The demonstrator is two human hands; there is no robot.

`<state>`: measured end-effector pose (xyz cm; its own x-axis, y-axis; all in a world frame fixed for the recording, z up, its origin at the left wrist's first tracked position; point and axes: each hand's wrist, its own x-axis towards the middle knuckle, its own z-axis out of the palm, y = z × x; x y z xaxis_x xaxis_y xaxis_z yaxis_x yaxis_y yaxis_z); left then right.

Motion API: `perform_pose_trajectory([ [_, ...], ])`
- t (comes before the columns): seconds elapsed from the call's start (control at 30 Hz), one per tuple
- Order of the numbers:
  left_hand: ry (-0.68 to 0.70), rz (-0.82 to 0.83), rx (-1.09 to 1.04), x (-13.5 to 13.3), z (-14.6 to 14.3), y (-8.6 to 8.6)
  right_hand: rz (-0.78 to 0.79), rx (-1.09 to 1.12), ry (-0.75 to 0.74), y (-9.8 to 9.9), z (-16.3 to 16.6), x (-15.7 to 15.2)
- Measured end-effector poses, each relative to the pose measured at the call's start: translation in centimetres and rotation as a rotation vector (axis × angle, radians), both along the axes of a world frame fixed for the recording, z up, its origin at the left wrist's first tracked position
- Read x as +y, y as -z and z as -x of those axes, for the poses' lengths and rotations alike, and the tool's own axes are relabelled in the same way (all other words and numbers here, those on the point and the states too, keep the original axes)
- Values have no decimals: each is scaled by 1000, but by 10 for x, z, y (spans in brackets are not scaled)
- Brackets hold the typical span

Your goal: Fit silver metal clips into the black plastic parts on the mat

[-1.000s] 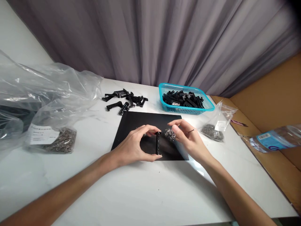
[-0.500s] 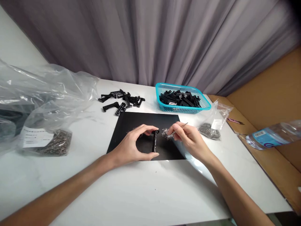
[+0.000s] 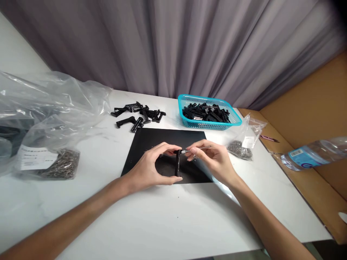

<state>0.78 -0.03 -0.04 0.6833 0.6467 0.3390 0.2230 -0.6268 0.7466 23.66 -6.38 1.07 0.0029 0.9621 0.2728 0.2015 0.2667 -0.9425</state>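
Observation:
My left hand (image 3: 150, 166) grips a narrow black plastic part (image 3: 177, 164) by its two ends, thumb at the near end and fingers at the far end. In my right hand (image 3: 214, 155) is a thin metal tool like a pair of tweezers (image 3: 203, 147), its tip at the far end of the black part. Whether the tip carries a small piece is too small to tell. A little heap of tiny metal pieces (image 3: 194, 157) lies partly hidden behind my right fingers. Both hands are over a black mat (image 3: 168, 135).
Several similar black parts (image 3: 139, 115) lie behind the mat. A blue basket (image 3: 211, 125) holds many more. Clear bags of small metal pieces stand at left (image 3: 63, 164) and right (image 3: 240, 148). A plastic bottle (image 3: 306, 155) lies at the right, by a cardboard wall (image 3: 311, 97).
My right hand has moved left from the heap of metal pieces, bringing the tool's tip to the far end of the black part. My left hand keeps its hold.

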Motion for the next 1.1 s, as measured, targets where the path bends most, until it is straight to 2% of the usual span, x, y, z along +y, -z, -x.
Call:
perform_pose_trajectory([
  [0.2,-48,-54,28,-3,0,-1,-32,-42,5,7,3,-1],
  [0.43,-84,-110,18,-6,-1,3,-27,23,-14,16,10,-1],
  [0.9,-106,-98,-93,-14,-4,0,-18,115,-77,13,14,-5],
  [1.1,-43,-6,-52,-9,-1,-6,-52,101,3,1,11,-7],
])
